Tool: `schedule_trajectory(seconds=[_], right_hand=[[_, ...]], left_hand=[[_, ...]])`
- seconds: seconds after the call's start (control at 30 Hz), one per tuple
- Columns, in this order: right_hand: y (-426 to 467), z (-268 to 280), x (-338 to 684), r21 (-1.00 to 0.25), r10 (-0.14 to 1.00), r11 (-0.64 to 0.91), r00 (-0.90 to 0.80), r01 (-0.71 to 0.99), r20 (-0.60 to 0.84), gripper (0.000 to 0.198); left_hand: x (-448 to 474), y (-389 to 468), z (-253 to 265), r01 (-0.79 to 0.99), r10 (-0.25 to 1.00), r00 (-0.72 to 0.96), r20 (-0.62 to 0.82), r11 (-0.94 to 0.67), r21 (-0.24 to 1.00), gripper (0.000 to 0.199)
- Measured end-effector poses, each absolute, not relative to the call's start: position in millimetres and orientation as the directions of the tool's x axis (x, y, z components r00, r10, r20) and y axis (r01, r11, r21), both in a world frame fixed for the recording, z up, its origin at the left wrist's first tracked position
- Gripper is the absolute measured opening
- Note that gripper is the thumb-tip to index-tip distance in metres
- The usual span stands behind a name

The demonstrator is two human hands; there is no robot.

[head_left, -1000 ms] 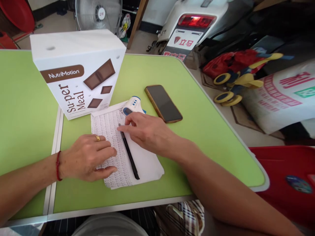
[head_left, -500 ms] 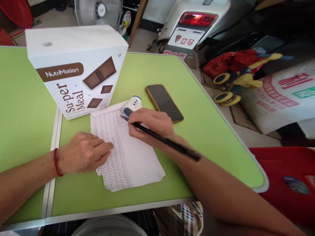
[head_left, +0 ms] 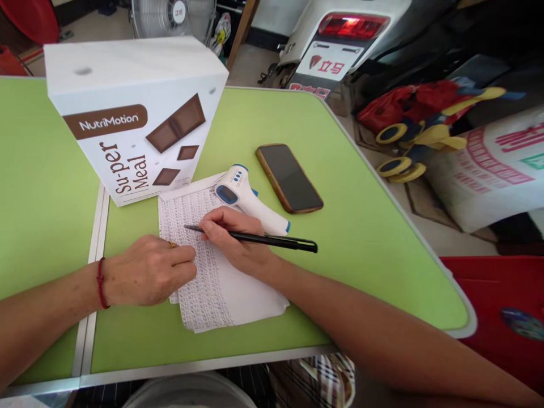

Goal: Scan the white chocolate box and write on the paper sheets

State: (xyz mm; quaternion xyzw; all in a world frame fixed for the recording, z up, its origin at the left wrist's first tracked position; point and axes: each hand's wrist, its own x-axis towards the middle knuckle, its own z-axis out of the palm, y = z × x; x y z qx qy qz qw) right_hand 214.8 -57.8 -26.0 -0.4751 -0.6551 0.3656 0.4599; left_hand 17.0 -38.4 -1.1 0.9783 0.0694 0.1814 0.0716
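Sheets of paper (head_left: 250, 300) lie on the green table, their left part covered in dense rows of small handwriting. My right hand (head_left: 233, 235) grips a black pen (head_left: 276, 240) between thumb and fingers, its tip over the written rows near the left side. My left hand (head_left: 155, 269) rests on the left edge of the sheets with its fingers curled into a loose fist; nothing shows in it. Just beyond my right hand, a white and blue infrared thermometer (head_left: 250, 198) lies on the top of the paper. Part of its handle is hidden behind my fingers.
A white NutriMotion box (head_left: 136, 124) stands upright behind the paper. To the right lies a phone (head_left: 291, 178) in a brown case. The green table (head_left: 361, 238) has a metal rim. Past it are a fan (head_left: 174, 20), a scooter (head_left: 344, 34), a sack (head_left: 497, 170) and a red chair (head_left: 484, 294).
My right hand has moved left and toward me with the pen, uncovering most of the thermometer. The pen now lies flatter. My left fingers have curled in more. The view has shifted slightly.
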Motion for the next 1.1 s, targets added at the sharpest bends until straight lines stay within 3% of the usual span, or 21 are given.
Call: schedule_trajectory(seconds=[0.1,0.23,0.4,0.63,0.77,0.9,1.1], right_hand=[[-58.2,-26.8,213.7,-0.918,0.961,0.273,-0.131,0.287,0.245,0.018],[-59.4,-28.5,210.4,-0.936,0.977,0.21,-0.102,0.284,0.189,0.004],[-59.2,-28.4,210.0,-0.92,0.972,0.234,-0.108,0.314,0.21,0.007],[-58.7,-24.8,208.1,-0.894,0.967,0.246,-0.151,0.374,0.203,0.006],[-58.7,-25.5,208.3,-0.881,0.966,0.253,-0.158,0.4,0.206,0.006],[-59.9,-26.8,209.1,-0.886,0.967,0.248,-0.161,0.393,0.199,0.007],[-59.1,-27.2,208.6,-0.898,0.977,0.211,-0.102,0.386,0.186,0.007]], left_hand=[[17.3,-38.8,0.4,0.099,0.159,0.92,0.357,-0.979,0.179,0.031],[16.1,-39.9,2.0,0.077,0.139,0.926,0.352,-0.98,0.183,0.031],[15.0,-42.0,2.5,0.098,0.15,0.925,0.349,-0.982,0.162,0.029],[18.8,-43.5,4.4,0.106,0.164,0.881,0.444,-0.983,0.153,0.039],[18.3,-41.9,6.9,0.283,0.279,0.812,0.512,-0.956,0.071,0.038],[16.8,-40.3,7.5,0.495,0.435,0.763,0.478,-0.869,0.0,0.034],[15.9,-41.6,3.6,0.568,0.497,0.781,0.377,-0.817,-0.1,0.035]])
